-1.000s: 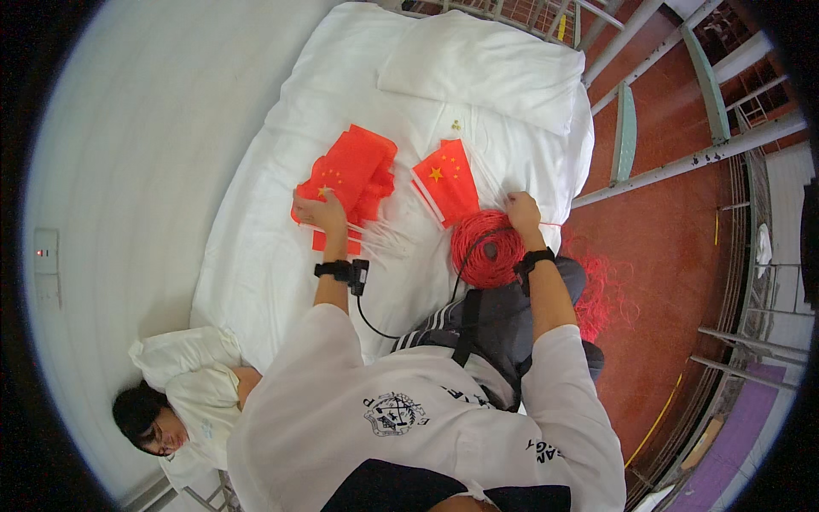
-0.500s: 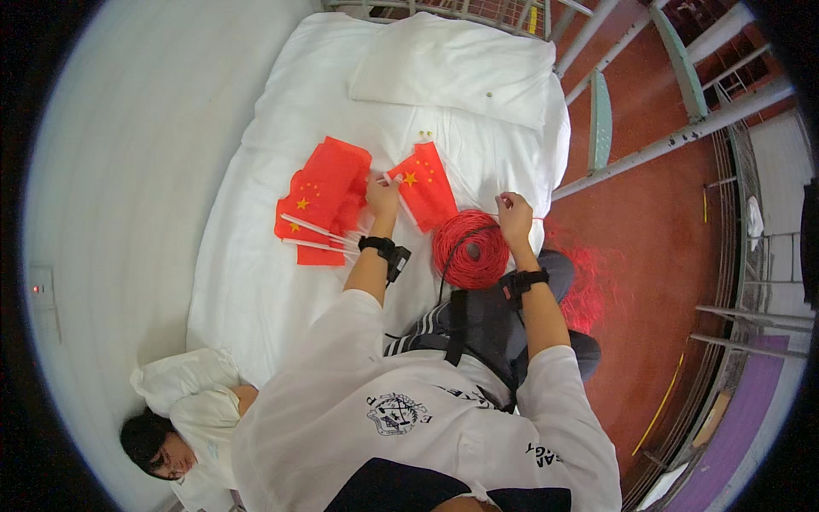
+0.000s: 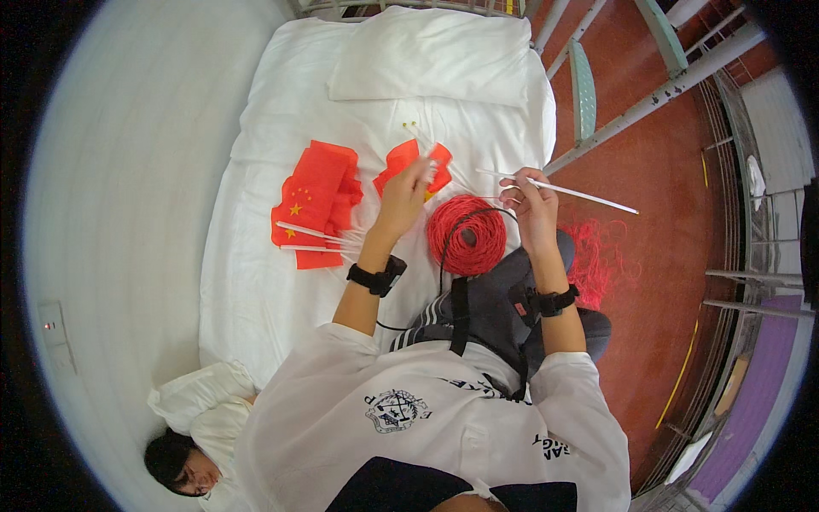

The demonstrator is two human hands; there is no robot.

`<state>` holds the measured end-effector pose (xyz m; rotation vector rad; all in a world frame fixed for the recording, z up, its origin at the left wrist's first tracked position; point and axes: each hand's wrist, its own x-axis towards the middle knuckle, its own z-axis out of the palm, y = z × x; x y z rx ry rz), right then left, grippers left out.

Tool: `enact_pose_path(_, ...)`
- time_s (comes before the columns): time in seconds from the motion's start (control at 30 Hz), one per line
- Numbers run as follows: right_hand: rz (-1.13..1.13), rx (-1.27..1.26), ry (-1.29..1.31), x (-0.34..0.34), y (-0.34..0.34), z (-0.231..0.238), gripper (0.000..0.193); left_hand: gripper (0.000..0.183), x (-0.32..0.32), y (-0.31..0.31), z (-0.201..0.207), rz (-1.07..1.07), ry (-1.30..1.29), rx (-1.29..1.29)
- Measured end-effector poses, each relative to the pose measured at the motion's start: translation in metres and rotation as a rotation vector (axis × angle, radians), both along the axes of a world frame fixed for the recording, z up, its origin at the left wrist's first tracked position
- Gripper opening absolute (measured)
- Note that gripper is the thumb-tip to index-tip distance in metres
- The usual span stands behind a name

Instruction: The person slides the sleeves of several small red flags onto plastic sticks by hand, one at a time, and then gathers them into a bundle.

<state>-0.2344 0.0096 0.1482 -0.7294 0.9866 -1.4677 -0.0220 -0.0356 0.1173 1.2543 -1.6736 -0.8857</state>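
Both forearms reach forward, left hand [image 3: 403, 192] and right hand [image 3: 531, 205] raised, fingers pinched closed.

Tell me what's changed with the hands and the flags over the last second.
The left hand moved right from the pile of red flags to the smaller bunch of flags and now touches it. The right hand lifted off the red ball of string and now holds a white stick. Pile and ball stayed put.

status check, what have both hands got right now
Left hand gripping a small red flag over the bed. Right hand pinching a white stick. Red string ball between them, nothing blocking.
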Motion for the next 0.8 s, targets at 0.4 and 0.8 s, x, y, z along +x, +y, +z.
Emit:
enact_pose_path(0.4, -0.12, -0.026, 0.031, -0.001, 0.014, 0.017, 0.006, 0.025, -0.039, 0.017, 0.032, -0.393, 0.115, 0.078)
enact_pose_path(0.8, -0.11, -0.108, 0.228, 0.004, 0.02, 0.031, 0.002, 0.03, -0.042, 0.019, 0.03, -0.444, 0.137, 0.052)
